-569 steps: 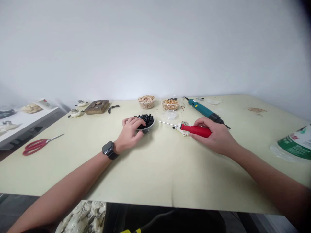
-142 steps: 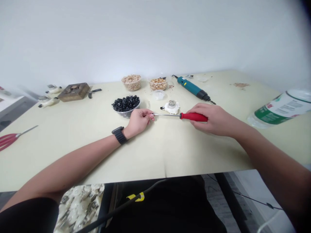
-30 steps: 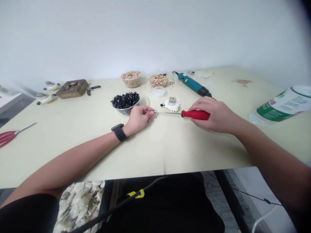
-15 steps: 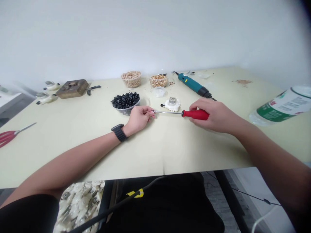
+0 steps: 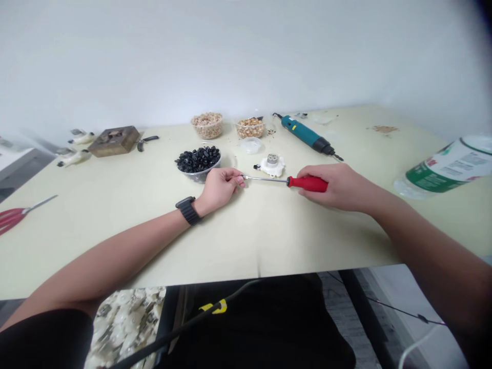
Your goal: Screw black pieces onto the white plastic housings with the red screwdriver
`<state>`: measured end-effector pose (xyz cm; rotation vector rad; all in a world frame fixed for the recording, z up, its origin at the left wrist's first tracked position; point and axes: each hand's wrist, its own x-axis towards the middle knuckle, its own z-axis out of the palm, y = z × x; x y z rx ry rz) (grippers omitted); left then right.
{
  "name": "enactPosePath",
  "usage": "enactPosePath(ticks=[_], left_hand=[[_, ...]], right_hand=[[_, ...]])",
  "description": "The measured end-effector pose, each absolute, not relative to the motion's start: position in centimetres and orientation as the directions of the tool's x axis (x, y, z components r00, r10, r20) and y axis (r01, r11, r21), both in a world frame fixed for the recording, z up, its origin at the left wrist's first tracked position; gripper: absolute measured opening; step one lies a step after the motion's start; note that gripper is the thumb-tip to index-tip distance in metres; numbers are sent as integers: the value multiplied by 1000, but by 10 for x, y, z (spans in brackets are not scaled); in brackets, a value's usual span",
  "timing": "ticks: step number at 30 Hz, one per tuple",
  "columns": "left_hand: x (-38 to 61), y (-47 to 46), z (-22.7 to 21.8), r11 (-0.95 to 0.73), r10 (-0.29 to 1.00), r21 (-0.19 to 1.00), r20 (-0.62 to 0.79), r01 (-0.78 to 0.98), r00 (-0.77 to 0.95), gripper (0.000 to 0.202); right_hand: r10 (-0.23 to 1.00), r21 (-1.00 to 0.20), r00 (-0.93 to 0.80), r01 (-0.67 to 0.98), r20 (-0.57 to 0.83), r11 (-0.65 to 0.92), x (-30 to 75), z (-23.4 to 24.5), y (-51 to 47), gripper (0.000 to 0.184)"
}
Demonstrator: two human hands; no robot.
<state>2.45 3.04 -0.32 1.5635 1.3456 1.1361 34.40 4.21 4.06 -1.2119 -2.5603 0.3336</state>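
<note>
My right hand (image 5: 334, 185) is closed round the red handle of a screwdriver (image 5: 307, 183), whose metal shaft points left. At the shaft's tip, the thumb and fingers of my left hand (image 5: 223, 188) are pinched together on something small that the fingers mostly hide. Just behind the shaft sits a white plastic part with a round grey top (image 5: 272, 165). A clear bowl of small black pieces (image 5: 198, 163) stands right behind my left hand.
Two clear tubs, one of beige pieces (image 5: 207, 126) and one of orange-brown pieces (image 5: 249, 127), stand near the wall. A teal electric screwdriver (image 5: 307, 134) lies right of them. Others are a metal block (image 5: 114, 141), red-handled pliers (image 5: 15, 218) and a large bottle (image 5: 448, 169).
My right hand has shifted its grip slightly on the screwdriver handle, with the fingers a little lower and further left. My left hand has stayed in place.
</note>
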Motion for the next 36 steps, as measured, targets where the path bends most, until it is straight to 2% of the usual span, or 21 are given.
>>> enactPosePath(ticks=[2,8,13,19,24,36], left_hand=[[24,30,-3,-151,989,939,144,309,44,14],[24,30,-4,-161,987,938,154,308,48,15],[24,30,-3,-158,987,939,151,305,49,15],[24,30,-5,-148,989,943,145,297,35,14],[24,31,-5,-153,988,942,148,297,41,15],[26,30,-4,-127,992,959,128,254,15,13]], right_hand=[[790,-317,-595,728,150,608,343,42,41,24],[725,-316,-641,654,252,687,345,40,43,23],[813,-342,-564,743,144,576,344,39,42,27],[745,-326,-637,674,199,663,344,41,42,24],[809,-382,-572,723,137,576,345,41,41,24],[810,-387,-561,718,170,579,348,43,43,24]])
